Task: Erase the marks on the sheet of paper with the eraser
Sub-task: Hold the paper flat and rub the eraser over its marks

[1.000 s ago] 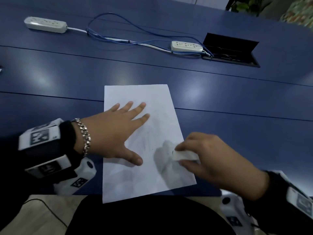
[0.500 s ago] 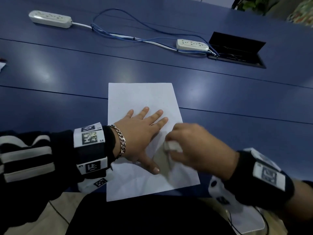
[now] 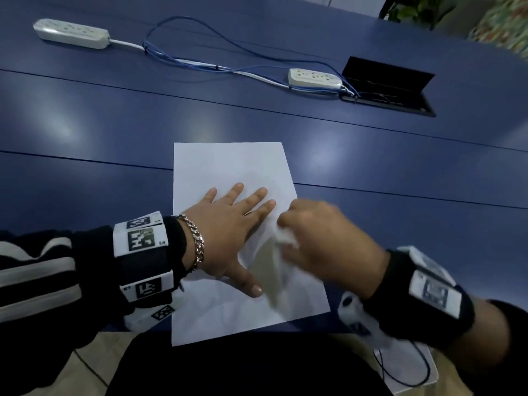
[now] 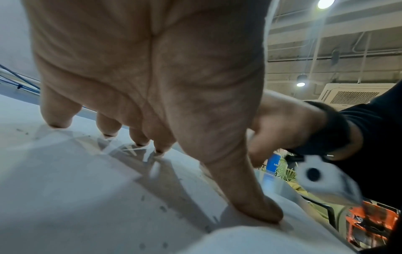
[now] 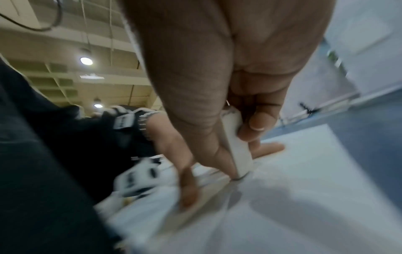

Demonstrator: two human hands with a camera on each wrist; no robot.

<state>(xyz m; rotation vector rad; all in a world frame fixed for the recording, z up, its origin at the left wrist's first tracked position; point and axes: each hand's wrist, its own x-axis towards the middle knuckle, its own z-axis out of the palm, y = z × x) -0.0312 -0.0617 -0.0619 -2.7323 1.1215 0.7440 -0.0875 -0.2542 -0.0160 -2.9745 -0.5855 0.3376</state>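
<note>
I see the sheet of paper [image 3: 228, 167] lying flat on the blue counter [image 3: 85, 124], near its front edge. Left hand [image 3: 228, 232] is spread, fingers straight, pressing the sheet down. Right hand [image 3: 323, 244] pinches the white eraser [image 5: 236, 146] between thumb and fingers, its lower end touching the paper just beside the left thumb. Faint grey specks [image 4: 163, 208] show on the sheet

A black sleeve with white stripes [image 3: 37, 270] covers the left arm; a silver chain bracelet [image 3: 197, 241] and black wristbands with white marker tags [image 3: 141, 238] circle both wrists.
</note>
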